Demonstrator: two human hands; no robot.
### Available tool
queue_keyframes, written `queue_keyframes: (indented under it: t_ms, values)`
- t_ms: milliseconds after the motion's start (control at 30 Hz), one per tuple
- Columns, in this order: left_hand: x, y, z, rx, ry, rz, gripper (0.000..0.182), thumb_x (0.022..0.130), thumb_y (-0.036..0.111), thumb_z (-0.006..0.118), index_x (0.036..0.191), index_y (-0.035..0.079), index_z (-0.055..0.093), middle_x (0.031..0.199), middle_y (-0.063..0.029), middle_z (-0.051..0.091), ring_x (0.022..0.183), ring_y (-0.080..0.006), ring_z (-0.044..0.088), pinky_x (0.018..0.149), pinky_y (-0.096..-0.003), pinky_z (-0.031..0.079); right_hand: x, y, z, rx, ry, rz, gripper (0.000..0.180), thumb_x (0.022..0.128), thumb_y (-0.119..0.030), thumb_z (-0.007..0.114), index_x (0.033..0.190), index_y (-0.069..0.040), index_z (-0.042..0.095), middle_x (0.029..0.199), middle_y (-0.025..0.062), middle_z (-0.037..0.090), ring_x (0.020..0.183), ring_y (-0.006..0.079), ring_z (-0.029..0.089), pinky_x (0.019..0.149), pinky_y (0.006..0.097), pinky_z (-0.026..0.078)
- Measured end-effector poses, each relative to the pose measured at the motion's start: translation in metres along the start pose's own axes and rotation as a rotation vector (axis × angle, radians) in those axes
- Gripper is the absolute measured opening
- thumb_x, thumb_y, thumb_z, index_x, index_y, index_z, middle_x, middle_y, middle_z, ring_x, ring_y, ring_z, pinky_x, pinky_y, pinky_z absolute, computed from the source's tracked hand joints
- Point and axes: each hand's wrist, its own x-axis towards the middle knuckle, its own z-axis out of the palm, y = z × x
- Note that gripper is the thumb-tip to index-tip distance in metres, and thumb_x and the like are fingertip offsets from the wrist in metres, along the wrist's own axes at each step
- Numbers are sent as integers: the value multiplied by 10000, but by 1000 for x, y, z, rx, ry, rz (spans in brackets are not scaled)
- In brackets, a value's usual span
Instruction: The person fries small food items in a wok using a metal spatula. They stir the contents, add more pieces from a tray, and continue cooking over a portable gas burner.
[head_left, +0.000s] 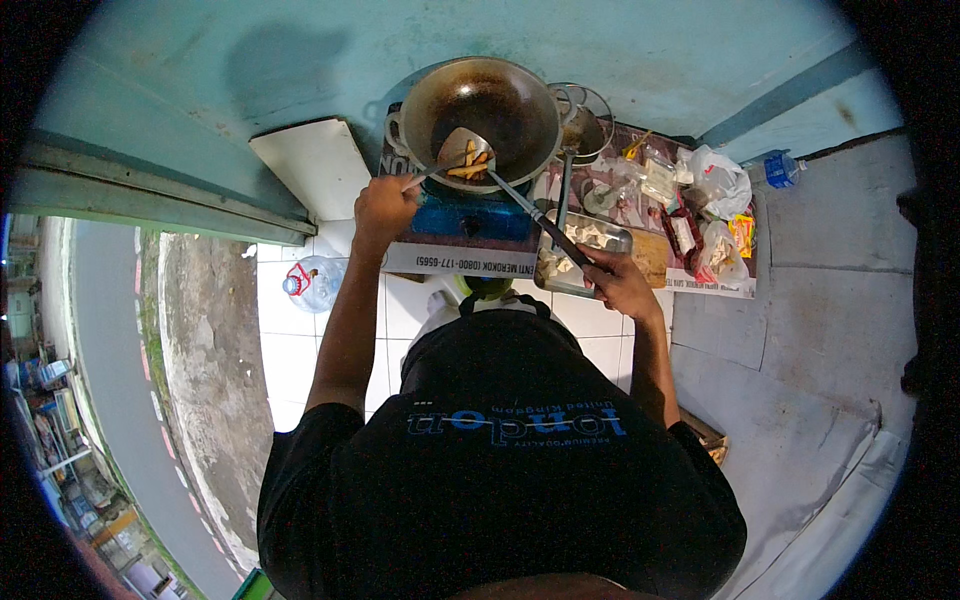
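Observation:
A large metal wok (517, 97) with a browned inside sits on a blue stove (472, 219). My right hand (619, 279) grips the black handle of a metal spatula (516, 196), whose broad head lies inside the near side of the wok. Several browned fried strips (471, 166) rest on the spatula head. My left hand (384, 214) is closed around the handle of a slender metal utensil (431, 172). That utensil reaches over the wok's near rim to the strips; its tip is hard to make out.
A metal tray (547, 281) with pale pieces lies beside a wooden board (649, 259). A round long-handled pan or strainer (585, 135) stands right of the wok. Plastic bags (720, 180) and packets crowd the right. At left are a white panel (319, 165) and a plastic bottle (319, 283).

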Motion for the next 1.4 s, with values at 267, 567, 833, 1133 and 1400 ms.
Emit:
queue_keyframes:
  t_ms: [267,567,833,1133,1400]
  values:
    - [3,-6,-3,-46,-37,-51,297,893,257,650,1166,163,718,992,-178,711,937,-381,681,823,-478,528,-1,-5,0,5,2,7,476,938,-124,570,1413,-148,546,712,-8,581,520,60,469,425,230,376]
    - [-1,-16,-5,-44,20,-19,272,886,248,653,1133,163,726,957,-182,708,918,-395,674,805,-484,527,-1,-7,1,19,8,16,456,942,-127,576,1398,-132,562,712,-21,563,499,57,452,402,229,357]
    - [-1,-10,-9,-36,-107,-75,306,888,314,660,1158,184,716,994,-172,707,959,-383,670,833,-499,534,-1,-8,2,25,3,25,460,949,-113,572,1408,-130,550,721,-33,532,493,50,449,400,224,342]
    - [0,-7,-6,7,-16,4,216,887,239,618,1037,149,745,899,-167,715,843,-386,691,771,-478,546,-2,-10,2,34,-5,14,462,949,-110,574,1410,-121,547,725,-27,539,489,56,455,400,232,350]
    - [4,-7,-2,33,-77,-73,213,878,254,639,1035,152,741,918,-162,716,881,-372,695,796,-485,546,-4,-16,4,-38,22,6,463,948,-113,569,1410,-119,546,713,-27,529,489,59,465,398,239,356]
